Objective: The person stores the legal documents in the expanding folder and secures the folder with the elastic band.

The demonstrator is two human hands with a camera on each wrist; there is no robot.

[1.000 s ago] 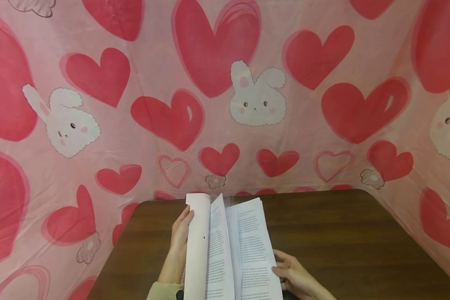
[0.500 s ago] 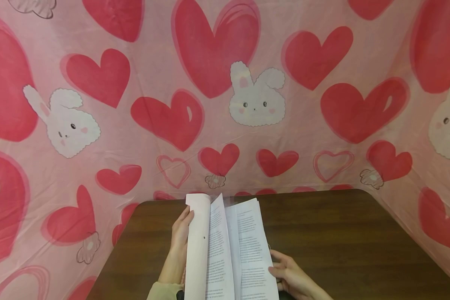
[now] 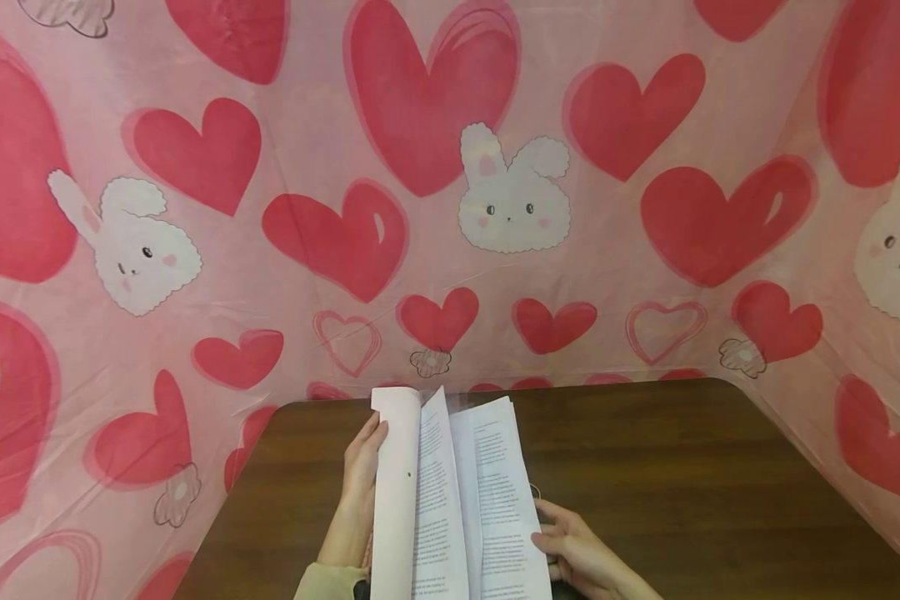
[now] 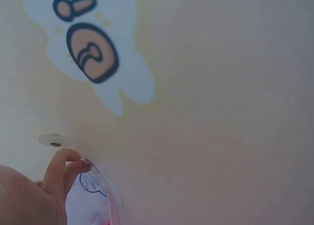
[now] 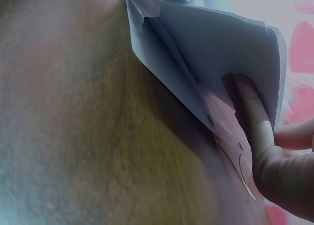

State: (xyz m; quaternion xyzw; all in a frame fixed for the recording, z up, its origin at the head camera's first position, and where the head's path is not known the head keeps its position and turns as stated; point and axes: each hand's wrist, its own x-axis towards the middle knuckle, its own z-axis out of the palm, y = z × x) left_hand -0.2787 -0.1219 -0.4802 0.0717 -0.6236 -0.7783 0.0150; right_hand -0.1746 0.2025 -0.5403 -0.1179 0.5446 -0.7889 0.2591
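A paper folder (image 3: 395,508) stands spread apart above the table, with printed sheets (image 3: 506,500) inside it. Its left flap bends over in a roll. My left hand (image 3: 360,467) grips that flap from the left, most fingers hidden behind it. In the left wrist view, the flap's outer side (image 4: 211,87) bears a cartoon print and a round disc (image 4: 55,140) near my fingers. My right hand (image 3: 581,546) pinches the right edge of the sheets, thumb in front and fingers behind. The right wrist view shows finger (image 5: 252,102) lying against the back of the sheets (image 5: 216,43).
A thin cord (image 5: 238,176) hangs near my right hand. Below is a dark brown wooden table (image 3: 690,483), its far edge meeting a pink cloth (image 3: 607,217) with hearts and rabbits. The cloth also rises at both sides.
My right hand has shifted slightly to the left, bringing the right edge of the sheets inward. A loop of cord now shows beside that edge. The left hand stays in place.
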